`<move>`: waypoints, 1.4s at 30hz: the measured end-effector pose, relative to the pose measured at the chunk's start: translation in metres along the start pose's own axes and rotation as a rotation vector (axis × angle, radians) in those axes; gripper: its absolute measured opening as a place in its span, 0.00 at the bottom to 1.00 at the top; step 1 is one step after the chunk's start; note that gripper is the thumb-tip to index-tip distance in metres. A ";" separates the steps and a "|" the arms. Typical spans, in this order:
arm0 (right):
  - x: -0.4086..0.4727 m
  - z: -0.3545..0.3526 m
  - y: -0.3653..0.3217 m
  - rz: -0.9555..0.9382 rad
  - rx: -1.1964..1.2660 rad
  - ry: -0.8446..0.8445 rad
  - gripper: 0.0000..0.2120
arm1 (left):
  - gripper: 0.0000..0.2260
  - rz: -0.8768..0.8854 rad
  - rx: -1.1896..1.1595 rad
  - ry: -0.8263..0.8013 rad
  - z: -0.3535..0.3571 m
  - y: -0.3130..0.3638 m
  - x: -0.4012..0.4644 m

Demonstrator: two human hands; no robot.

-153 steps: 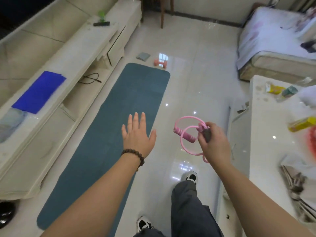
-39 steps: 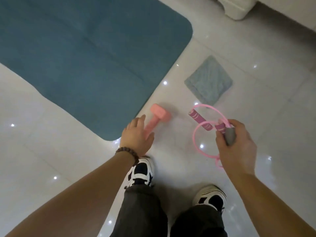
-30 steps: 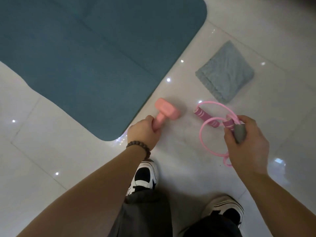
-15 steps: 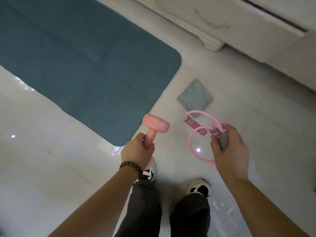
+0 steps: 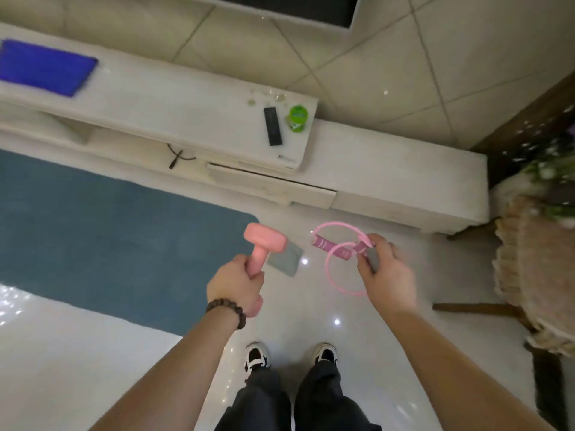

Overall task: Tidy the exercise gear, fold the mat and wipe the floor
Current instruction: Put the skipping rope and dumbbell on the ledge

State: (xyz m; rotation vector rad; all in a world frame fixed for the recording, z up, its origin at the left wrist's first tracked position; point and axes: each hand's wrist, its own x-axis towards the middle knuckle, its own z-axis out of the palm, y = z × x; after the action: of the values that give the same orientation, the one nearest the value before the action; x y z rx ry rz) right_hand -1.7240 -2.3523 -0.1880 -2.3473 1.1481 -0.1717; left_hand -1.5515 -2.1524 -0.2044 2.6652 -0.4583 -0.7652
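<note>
**Inspector:** Item one. The left hand (image 5: 238, 286) is wrapped round the bar of the pink dumbbell (image 5: 260, 247), fingers curled, upper head standing above the fist, lower head just showing under the palm. It is off the floor, held upright over the edge of the blue mat (image 5: 102, 231).

**Assistant:** Handling?

**Inspector:** Judged heavy for its bulk and rigid, with a smooth coating that may slip. The bar is the correct hold; the heads act as stops either way. Set it down, do not drop it: the glossy floor (image 5: 93, 353) looks like hard tile.

**Assistant:** Item two?

**Inspector:** The right hand (image 5: 385, 276) pinches the pink skipping rope (image 5: 337, 259), gathered in loops, both handles bunched at the thumb with a small grey piece I cannot identify. Light and limp; the cord will spring open if the pinch slackens. Hold at the handles, loops hanging.

**Assistant:** The rest of the task?

**Inspector:** The mat lies flat, unfolded. It appears soft and pliable; take it by the short end, both hands. The grey cloth (image 5: 286, 259) lies on the floor just beside the mat's corner, partly hidden behind the dumbbell's head. Soft, light, any edge will do.

**Assistant:** Where might the gear go?

**Inspector:** The white TV cabinet (image 5: 186, 101) ahead carries a remote (image 5: 272, 126) and a green container (image 5: 298, 117). A possible place, no more than that.
</note>
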 end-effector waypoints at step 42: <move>0.443 -0.050 0.195 -0.056 -0.044 -0.085 0.17 | 0.04 -0.140 0.028 -0.079 0.120 0.329 0.313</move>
State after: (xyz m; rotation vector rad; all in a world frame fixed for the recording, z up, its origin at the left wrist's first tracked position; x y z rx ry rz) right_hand -1.5963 -2.8107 -0.2916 -2.4025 1.0560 -0.0667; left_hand -1.4365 -2.5948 -0.3112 2.7233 -0.3057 -0.9137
